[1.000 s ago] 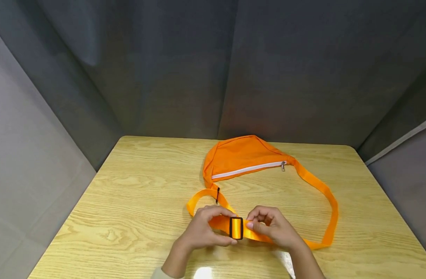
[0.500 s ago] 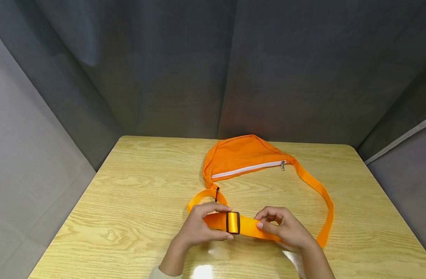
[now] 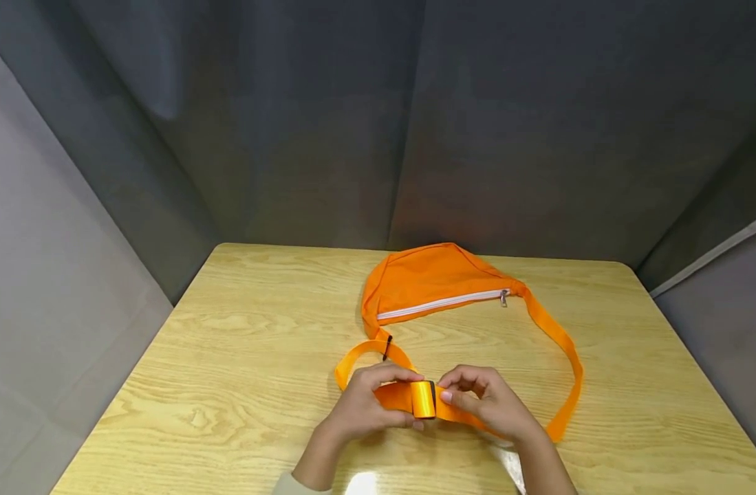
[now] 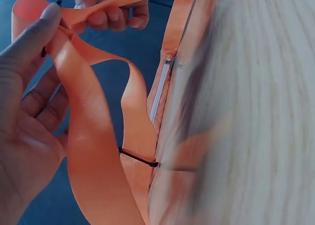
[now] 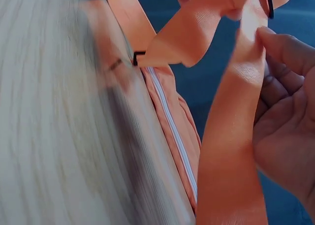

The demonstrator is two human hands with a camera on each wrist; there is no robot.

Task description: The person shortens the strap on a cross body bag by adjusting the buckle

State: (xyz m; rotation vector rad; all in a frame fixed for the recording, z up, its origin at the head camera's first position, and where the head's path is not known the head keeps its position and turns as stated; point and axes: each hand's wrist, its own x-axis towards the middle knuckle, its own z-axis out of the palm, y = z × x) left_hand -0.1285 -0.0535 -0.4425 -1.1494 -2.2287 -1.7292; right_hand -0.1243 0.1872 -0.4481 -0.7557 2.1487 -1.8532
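An orange waist bag [image 3: 439,275] with a white zipper lies towards the back of the table. Its orange strap [image 3: 566,344] runs round from the bag's right end to both hands. The left hand [image 3: 368,405] holds a black slider buckle [image 3: 433,399] between thumb and fingers at its top and bottom edges. A loop of webbing bulges up through the buckle and hides much of it. Just right of the buckle, the right hand [image 3: 486,402] pinches the strap between thumb and forefinger. In the right wrist view, the strap [image 5: 231,136] hangs down from that pinch.
A second black ring or slider [image 3: 386,347] sits on the strap near the bag's left end. The wooden table [image 3: 229,371] is backed by a dark grey curtain [image 3: 316,137]. A pale panel [image 3: 56,289] stands at the left.
The right hand first slid right along the strap, then came back beside the buckle. The webbing loop through the buckle has grown larger, and the strap's right-hand curve has drawn inward.
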